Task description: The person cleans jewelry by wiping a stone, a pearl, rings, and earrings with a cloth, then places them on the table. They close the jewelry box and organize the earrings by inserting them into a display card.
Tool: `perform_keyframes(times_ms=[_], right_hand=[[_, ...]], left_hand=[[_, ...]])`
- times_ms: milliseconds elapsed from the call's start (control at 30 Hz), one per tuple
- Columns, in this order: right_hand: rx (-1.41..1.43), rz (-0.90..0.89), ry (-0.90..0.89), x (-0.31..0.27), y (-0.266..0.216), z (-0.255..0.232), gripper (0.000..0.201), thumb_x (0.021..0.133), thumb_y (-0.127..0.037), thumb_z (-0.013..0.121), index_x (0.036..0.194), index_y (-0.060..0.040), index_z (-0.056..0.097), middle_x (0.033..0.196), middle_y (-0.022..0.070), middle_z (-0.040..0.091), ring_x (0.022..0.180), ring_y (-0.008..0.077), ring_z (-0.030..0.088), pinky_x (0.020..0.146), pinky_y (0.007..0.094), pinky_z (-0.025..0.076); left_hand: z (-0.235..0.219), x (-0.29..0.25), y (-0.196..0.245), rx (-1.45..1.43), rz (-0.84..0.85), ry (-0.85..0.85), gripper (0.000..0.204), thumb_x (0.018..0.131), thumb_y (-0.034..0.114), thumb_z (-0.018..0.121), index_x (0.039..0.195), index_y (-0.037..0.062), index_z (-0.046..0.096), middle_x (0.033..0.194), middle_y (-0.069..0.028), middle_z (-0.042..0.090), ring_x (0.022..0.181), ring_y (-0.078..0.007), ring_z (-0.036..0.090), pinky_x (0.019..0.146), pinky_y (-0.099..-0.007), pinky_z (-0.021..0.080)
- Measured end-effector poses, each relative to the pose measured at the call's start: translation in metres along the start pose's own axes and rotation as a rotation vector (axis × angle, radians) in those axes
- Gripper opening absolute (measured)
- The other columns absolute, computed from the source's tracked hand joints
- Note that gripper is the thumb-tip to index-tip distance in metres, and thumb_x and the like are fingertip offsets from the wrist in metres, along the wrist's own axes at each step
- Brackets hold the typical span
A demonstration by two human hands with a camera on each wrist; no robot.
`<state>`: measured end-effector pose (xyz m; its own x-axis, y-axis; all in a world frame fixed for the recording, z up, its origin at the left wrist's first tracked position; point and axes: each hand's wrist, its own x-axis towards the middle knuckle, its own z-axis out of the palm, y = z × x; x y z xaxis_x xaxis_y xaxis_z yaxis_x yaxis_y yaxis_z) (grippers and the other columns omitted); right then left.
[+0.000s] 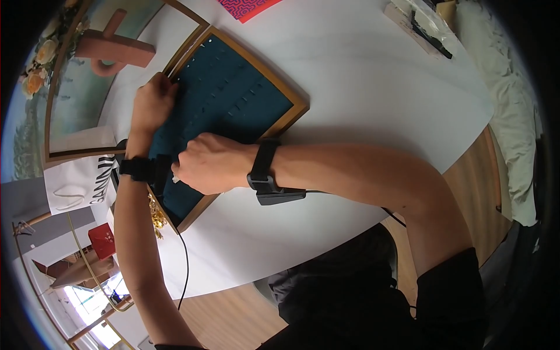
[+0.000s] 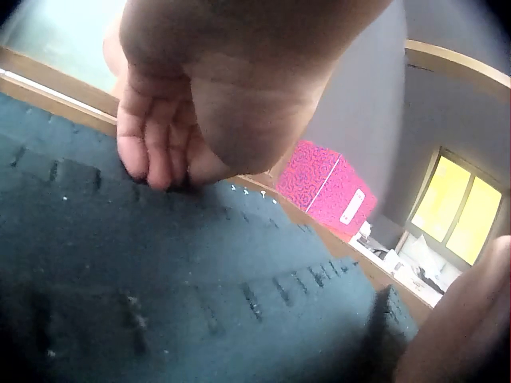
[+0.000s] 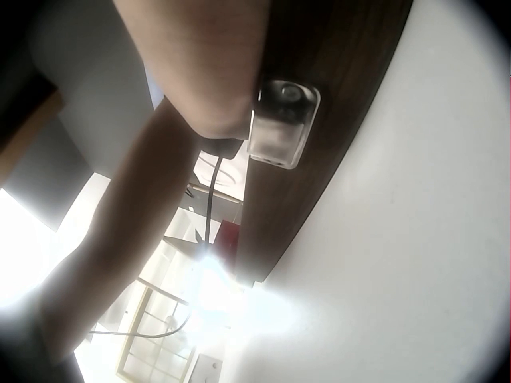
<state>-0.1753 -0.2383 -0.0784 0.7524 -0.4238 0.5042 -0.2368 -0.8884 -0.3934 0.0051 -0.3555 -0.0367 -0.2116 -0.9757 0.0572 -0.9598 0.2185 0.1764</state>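
A wooden-framed display case [image 1: 284, 121] lies on the table, lined with dark teal slotted padding [image 1: 224, 81]. My left hand [image 1: 154, 102] is at the case's far left side, and in the left wrist view its bent fingertips [image 2: 160, 177] touch the padding; I cannot tell whether they pinch something. Small shiny studs [image 2: 263, 194] sit in a row near it. My right hand [image 1: 213, 163] is curled low over the near part of the padding. A small pale piece [image 1: 176, 179] shows at its fingertips. A metal clasp [image 3: 285, 124] is on the case's dark wooden side.
The case's raised glass lid [image 1: 84, 153] stands at the left, with a terracotta-coloured object [image 1: 114, 48] behind it. A white paper bag [image 1: 79, 185] and gold trinkets [image 1: 156, 216] are nearby. A pink patterned box [image 1: 248, 7] and a plastic-wrapped package [image 1: 423, 26] lie farther back.
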Motion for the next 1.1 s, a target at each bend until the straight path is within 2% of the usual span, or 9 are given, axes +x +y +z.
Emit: perform_keyframes(times_ms=[67, 267, 367, 467, 667, 767, 1000, 1067, 1100], right_hand=[[0.004, 0.003, 0.002, 0.0, -0.001, 0.0, 0.014, 0.087, -0.011, 0.063, 0.08, 0.0003, 0.065, 0.063, 0.0164, 0.065, 0.064, 0.0318, 0.071, 0.057, 0.0406, 0.056], [0.015, 0.005, 0.003, 0.0, -0.001, -0.003, 0.013, 0.086, -0.011, 0.062, 0.078, 0.0001, 0.064, 0.063, 0.0163, 0.065, 0.063, 0.0315, 0.07, 0.057, 0.0407, 0.056], [0.014, -0.001, 0.012, -0.001, 0.0, -0.002, 0.012, 0.084, -0.01, 0.063, 0.078, 0.0, 0.064, 0.062, 0.0161, 0.064, 0.062, 0.0312, 0.07, 0.055, 0.0401, 0.055], [0.012, -0.011, 0.04, -0.001, 0.0, 0.0, 0.01, 0.083, -0.009, 0.063, 0.077, 0.0, 0.064, 0.06, 0.0157, 0.064, 0.061, 0.031, 0.07, 0.054, 0.0394, 0.055], [0.009, -0.008, 0.033, -0.001, 0.0, -0.002, 0.009, 0.081, -0.008, 0.063, 0.078, 0.0, 0.064, 0.06, 0.0153, 0.063, 0.06, 0.0308, 0.07, 0.054, 0.0391, 0.055], [0.007, -0.009, 0.032, -0.001, 0.0, 0.0, 0.009, 0.081, -0.008, 0.063, 0.077, -0.0004, 0.063, 0.06, 0.0151, 0.063, 0.06, 0.0307, 0.069, 0.054, 0.039, 0.055], [0.003, -0.017, 0.028, -0.001, 0.0, -0.002, 0.009, 0.082, -0.008, 0.063, 0.078, -0.0003, 0.064, 0.059, 0.0144, 0.062, 0.06, 0.0305, 0.069, 0.055, 0.0394, 0.054], [0.013, -0.018, 0.028, -0.001, 0.0, -0.002, 0.009, 0.082, -0.008, 0.063, 0.079, -0.0001, 0.065, 0.06, 0.0144, 0.063, 0.06, 0.0307, 0.069, 0.055, 0.0398, 0.055], [0.023, -0.017, 0.029, -0.001, 0.0, -0.002, 0.009, 0.083, -0.008, 0.063, 0.08, 0.0001, 0.065, 0.061, 0.0144, 0.063, 0.06, 0.0308, 0.069, 0.056, 0.0402, 0.055]], left_hand=[[0.001, 0.0, 0.003, 0.053, -0.026, 0.008, 0.019, 0.09, 0.019, 0.066, 0.098, 0.0022, 0.064, 0.085, -0.0235, 0.07, 0.087, -0.0448, 0.067, 0.077, -0.0501, 0.052], [0.003, -0.007, 0.002, 0.094, 0.129, 0.104, 0.018, 0.092, 0.019, 0.065, 0.1, 0.0032, 0.062, 0.085, -0.023, 0.07, 0.085, -0.0463, 0.067, 0.078, -0.0528, 0.053], [0.002, -0.01, 0.005, 0.258, 0.171, 0.133, 0.017, 0.092, 0.018, 0.065, 0.101, 0.0033, 0.063, 0.086, -0.0218, 0.071, 0.083, -0.0455, 0.068, 0.076, -0.0527, 0.054], [0.004, -0.012, 0.003, 0.293, 0.171, 0.17, 0.015, 0.093, 0.018, 0.066, 0.099, 0.0048, 0.065, 0.087, -0.0202, 0.072, 0.081, -0.0433, 0.069, 0.073, -0.0512, 0.054], [0.009, -0.019, -0.006, 0.161, 0.13, 0.272, 0.014, 0.091, 0.021, 0.07, 0.093, 0.0071, 0.068, 0.087, -0.0161, 0.073, 0.082, -0.0394, 0.07, 0.071, -0.0462, 0.055], [0.007, -0.024, -0.004, 0.212, 0.123, 0.312, 0.014, 0.091, 0.02, 0.07, 0.095, 0.007, 0.069, 0.087, -0.0143, 0.072, 0.081, -0.0375, 0.07, 0.072, -0.0445, 0.055], [-0.001, -0.031, 0.003, 0.253, 0.229, 0.316, 0.013, 0.092, 0.018, 0.068, 0.1, 0.0075, 0.069, 0.091, -0.0134, 0.071, 0.079, -0.0387, 0.068, 0.071, -0.0465, 0.055], [-0.009, -0.031, 0.008, 0.248, 0.291, 0.201, 0.011, 0.091, 0.015, 0.066, 0.098, 0.0064, 0.067, 0.093, -0.0155, 0.071, 0.081, -0.0412, 0.067, 0.073, -0.0478, 0.055], [-0.01, -0.031, 0.009, 0.249, 0.289, 0.202, 0.011, 0.091, 0.015, 0.066, 0.098, 0.0064, 0.067, 0.093, -0.0155, 0.071, 0.081, -0.0412, 0.067, 0.073, -0.0478, 0.055]])
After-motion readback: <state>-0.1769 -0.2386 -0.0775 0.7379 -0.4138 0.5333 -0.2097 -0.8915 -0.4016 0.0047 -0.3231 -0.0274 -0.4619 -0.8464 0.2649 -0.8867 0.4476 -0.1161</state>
